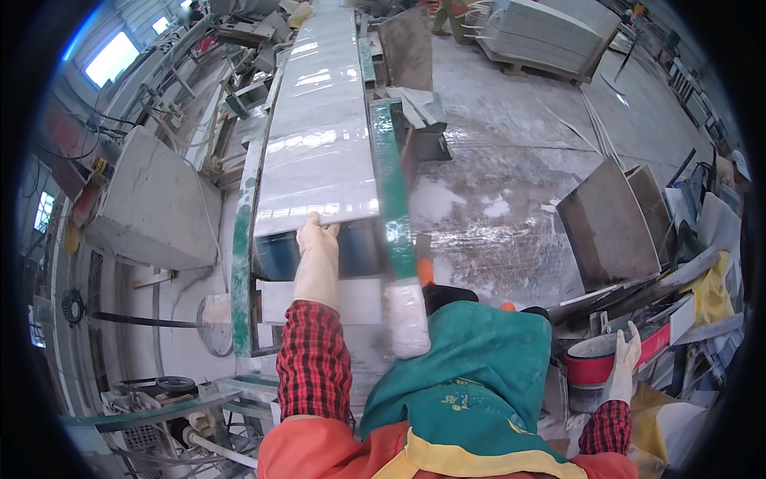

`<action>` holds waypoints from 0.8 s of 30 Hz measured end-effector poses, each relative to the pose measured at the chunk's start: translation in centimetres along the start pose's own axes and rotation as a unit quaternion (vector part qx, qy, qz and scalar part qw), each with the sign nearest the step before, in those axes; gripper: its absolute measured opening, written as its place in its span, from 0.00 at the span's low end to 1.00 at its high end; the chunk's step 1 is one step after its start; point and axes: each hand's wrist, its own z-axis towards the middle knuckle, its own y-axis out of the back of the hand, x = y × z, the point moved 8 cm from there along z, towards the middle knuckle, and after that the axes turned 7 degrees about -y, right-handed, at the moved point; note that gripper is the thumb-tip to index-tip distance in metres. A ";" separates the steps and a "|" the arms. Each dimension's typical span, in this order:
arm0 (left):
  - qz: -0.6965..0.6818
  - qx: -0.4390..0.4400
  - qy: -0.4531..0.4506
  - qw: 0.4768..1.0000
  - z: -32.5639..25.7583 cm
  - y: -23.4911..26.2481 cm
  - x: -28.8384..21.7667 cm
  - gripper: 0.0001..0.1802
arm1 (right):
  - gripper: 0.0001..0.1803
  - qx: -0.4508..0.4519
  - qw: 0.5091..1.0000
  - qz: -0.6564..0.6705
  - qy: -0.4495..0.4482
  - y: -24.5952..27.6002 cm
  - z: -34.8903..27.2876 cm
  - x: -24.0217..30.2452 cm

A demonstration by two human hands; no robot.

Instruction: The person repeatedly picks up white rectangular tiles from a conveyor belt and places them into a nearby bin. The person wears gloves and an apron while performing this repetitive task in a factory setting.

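Note:
My left hand (318,246), in a pale glove, grips the near edge of a glossy white slab (315,172). Its fingertips show at the edge, and the rest of its fingers are partly hidden. The slab is one of a row on a long conveyor with green side rails (391,176). Below that edge shows a dark blue belt (359,254). Off to the right, my right hand (627,359), gloved too, is raised with fingers apart and nothing in it. Nearest to it is a red-sided round bucket (586,369).
A white padded rail end (407,319) stands close by my apron (471,367). Brown panels (610,227) lean at the right beside scrap pieces. A large pale stone block (155,199) stands left. Stacked slabs (542,36) rest on a pallet, with a person's legs (455,20) beside them.

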 end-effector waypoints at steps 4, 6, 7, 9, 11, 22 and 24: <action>0.002 -0.002 0.004 1.000 -0.4 -0.9 0.0 0.23 | 0.26 -0.014 0.999 -0.005 0.034 -0.4 -0.5 -1.2; 0.010 -0.008 0.007 1.000 -0.4 -0.6 0.0 0.22 | 0.26 -0.012 0.999 0.009 0.033 -0.1 -1.4 -0.8; 0.010 -0.011 0.005 1.000 -0.4 -0.6 -0.2 0.22 | 0.26 -0.011 0.999 0.016 0.033 0.0 -1.6 -0.7; 0.009 -0.019 0.000 1.000 -0.3 -0.6 -0.3 0.22 | 0.25 -0.021 0.997 0.030 0.064 0.0 -1.4 -0.9; 0.005 -0.023 -0.004 1.000 0.1 -0.7 -0.3 0.22 | 0.25 -0.027 0.996 0.027 0.079 -0.1 -1.6 -0.4; 0.310 0.162 0.071 0.934 -0.4 0.0 -2.4 0.15 | 0.22 -0.039 0.997 -0.017 0.058 -0.8 -2.9 1.7; 0.345 0.108 0.074 0.929 -2.2 -1.0 -3.2 0.15 | 0.22 -0.041 0.997 -0.027 0.065 -0.7 -3.3 1.9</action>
